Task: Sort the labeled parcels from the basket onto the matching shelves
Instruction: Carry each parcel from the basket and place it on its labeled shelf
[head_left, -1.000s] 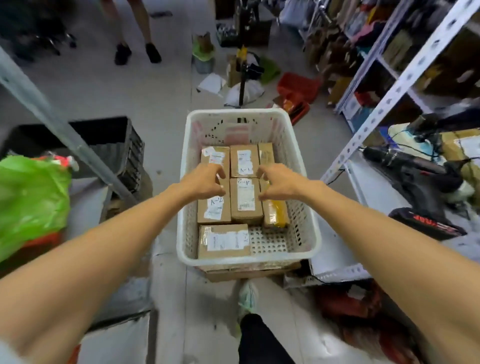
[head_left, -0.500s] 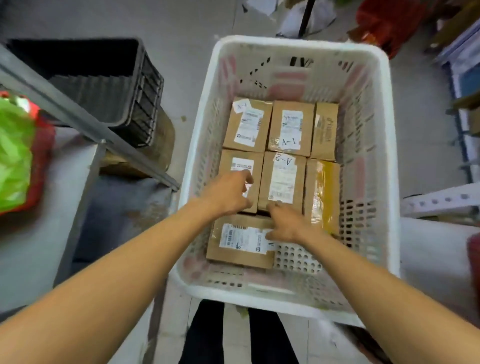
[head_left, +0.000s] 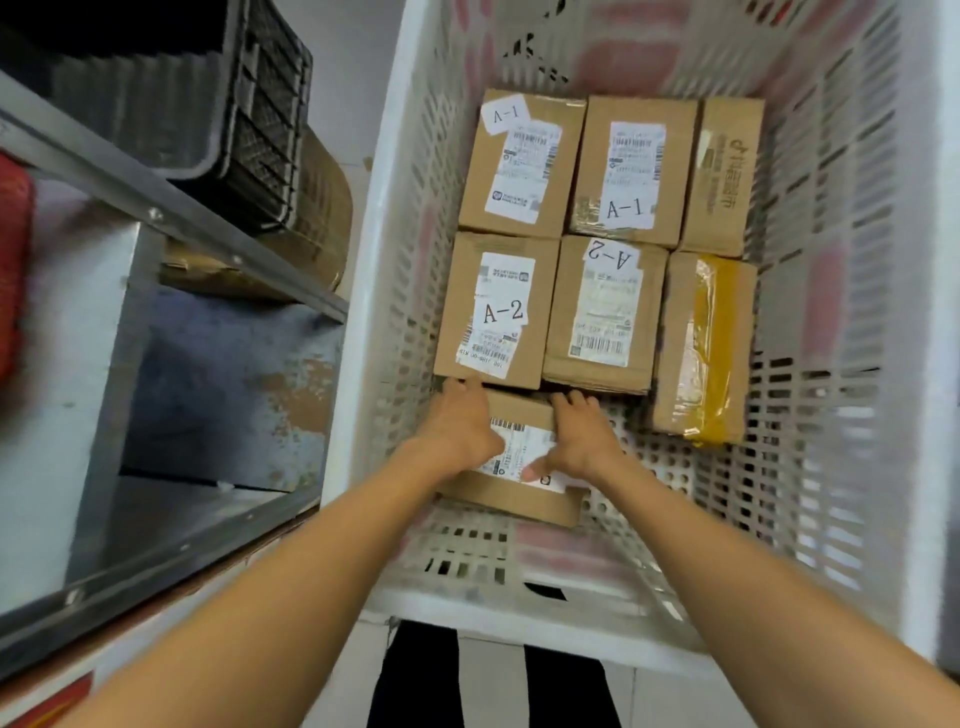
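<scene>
Inside white basket (head_left: 395, 260), nearest parcel (head_left: 519, 501) flat, long axis crosswise, left hand (head_left: 462, 431) and right hand (head_left: 584, 441) grasping it.

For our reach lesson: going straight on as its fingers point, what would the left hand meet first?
Probably the near end of the left A-2 parcel, right beyond the left hand, which grips the nearest parcel; depth there is unclear.

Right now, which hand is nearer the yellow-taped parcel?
Right. The right hand grips the nearest parcel just left of the yellow-taped parcel, not touching it. The left hand holds that same parcel's other side, farther away.
</scene>
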